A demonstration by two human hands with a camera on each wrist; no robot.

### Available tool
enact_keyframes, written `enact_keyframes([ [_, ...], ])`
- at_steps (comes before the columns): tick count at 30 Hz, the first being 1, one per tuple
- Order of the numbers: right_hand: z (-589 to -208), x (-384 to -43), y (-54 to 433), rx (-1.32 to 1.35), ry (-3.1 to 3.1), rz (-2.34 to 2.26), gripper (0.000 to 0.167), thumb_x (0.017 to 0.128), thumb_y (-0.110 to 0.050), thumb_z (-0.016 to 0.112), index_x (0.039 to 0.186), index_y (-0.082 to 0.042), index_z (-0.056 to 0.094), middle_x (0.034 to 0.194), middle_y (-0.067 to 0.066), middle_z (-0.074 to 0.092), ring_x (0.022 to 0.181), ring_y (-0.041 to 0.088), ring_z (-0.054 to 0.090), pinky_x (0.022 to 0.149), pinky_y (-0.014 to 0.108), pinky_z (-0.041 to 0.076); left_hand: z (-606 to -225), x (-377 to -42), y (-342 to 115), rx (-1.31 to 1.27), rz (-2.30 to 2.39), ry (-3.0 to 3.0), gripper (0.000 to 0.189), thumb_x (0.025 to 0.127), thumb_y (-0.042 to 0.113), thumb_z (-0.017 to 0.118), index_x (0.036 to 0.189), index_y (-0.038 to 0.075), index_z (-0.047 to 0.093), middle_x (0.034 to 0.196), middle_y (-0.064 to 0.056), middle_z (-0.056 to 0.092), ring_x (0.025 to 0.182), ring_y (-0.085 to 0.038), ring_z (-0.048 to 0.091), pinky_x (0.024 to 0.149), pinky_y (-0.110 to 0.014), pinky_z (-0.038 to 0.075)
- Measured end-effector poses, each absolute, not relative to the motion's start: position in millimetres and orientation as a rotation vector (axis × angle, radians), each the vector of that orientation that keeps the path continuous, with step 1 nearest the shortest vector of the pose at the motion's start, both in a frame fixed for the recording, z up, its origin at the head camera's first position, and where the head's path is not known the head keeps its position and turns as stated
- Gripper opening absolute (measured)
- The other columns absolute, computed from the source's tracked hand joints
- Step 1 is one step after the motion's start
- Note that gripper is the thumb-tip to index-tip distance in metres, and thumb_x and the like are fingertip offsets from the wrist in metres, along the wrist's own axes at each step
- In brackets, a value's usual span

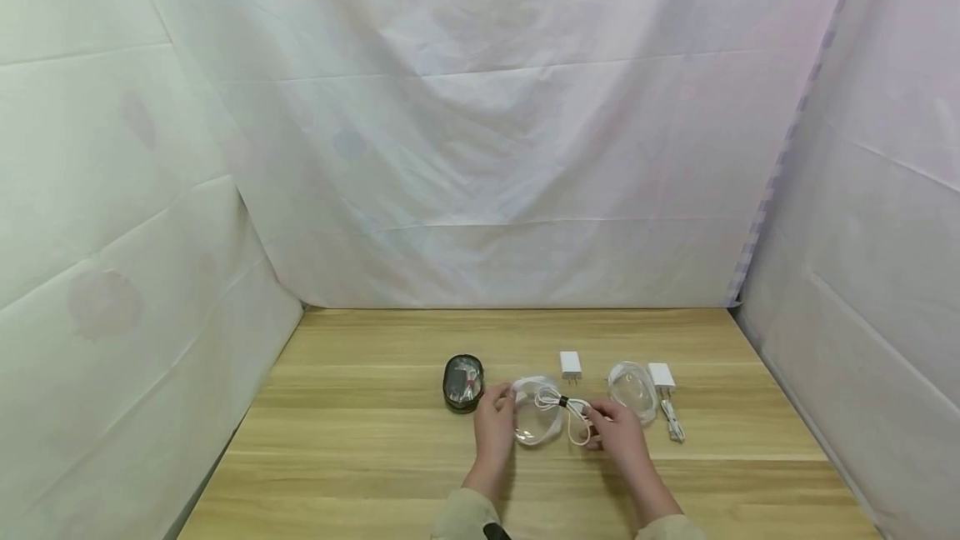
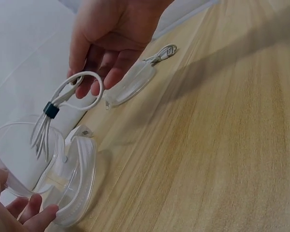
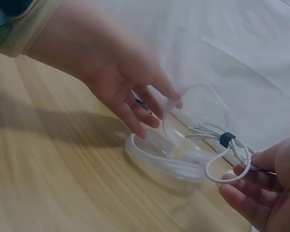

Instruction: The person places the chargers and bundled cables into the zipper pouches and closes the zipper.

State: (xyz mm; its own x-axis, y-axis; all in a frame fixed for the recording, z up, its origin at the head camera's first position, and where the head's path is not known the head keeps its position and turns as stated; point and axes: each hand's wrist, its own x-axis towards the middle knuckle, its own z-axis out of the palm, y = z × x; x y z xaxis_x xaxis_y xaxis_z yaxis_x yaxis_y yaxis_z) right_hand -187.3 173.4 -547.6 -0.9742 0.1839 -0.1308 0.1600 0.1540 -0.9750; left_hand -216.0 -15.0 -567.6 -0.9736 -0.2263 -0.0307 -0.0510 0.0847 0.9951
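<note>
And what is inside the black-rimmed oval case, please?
Through the clear top of the black-rimmed oval case, a dark object and something reddish show; whatever lies beneath them is covered.

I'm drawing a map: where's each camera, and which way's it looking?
Head: worn there, looks forward, down at the table; left hand, right hand, sleeves show.
Left wrist: worn there, looks at the cable; both hands show.
Right wrist: worn there, faces the cable; both hands, left sleeve show.
Wrist views share cable and case.

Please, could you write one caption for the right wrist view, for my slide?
Right grip pinching a tied white cable at an open clear pouch held by the left grip.
</note>
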Motion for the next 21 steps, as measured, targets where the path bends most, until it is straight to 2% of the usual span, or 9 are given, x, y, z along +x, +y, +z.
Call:
enact_keyframes([
  [8, -548, -191, 163, -0.298, -2.496, 1.943, 0.020, 0.093, 0.002, 0.058, 0.105, 0.015, 0.066, 0.075, 0.009, 0.061, 0.056, 0.022, 0.062, 0.049, 0.036, 0.056, -568, -213, -14, 0.216, -2.005, -2.268, 0.022, 0.096, 0.011, 0.059, 0.112, -0.002, 0.067, 0.089, -0.011, 0.066, 0.068, -0.026, 0.062, 0.055, -0.027, 0.051],
  [15, -550, -195, 157, -0.268, -2.556, 1.904, 0.019, 0.091, 0.004, 0.058, 0.105, 0.015, 0.066, 0.074, 0.008, 0.063, 0.053, 0.019, 0.059, 0.049, 0.040, 0.056, -570, -214, -14, 0.192, -2.040, -2.303, 0.023, 0.097, 0.013, 0.059, 0.114, 0.000, 0.068, 0.088, -0.012, 0.066, 0.062, -0.019, 0.060, 0.054, -0.026, 0.050],
  [21, -549, -199, 151, -0.277, -2.524, 1.924, 0.020, 0.089, 0.003, 0.061, 0.105, 0.015, 0.065, 0.075, 0.009, 0.065, 0.051, 0.016, 0.058, 0.047, 0.036, 0.055, -572, -215, -14, 0.188, -2.053, -2.298, 0.021, 0.096, 0.012, 0.060, 0.112, 0.001, 0.069, 0.085, -0.014, 0.066, 0.061, -0.018, 0.059, 0.052, -0.023, 0.048],
])
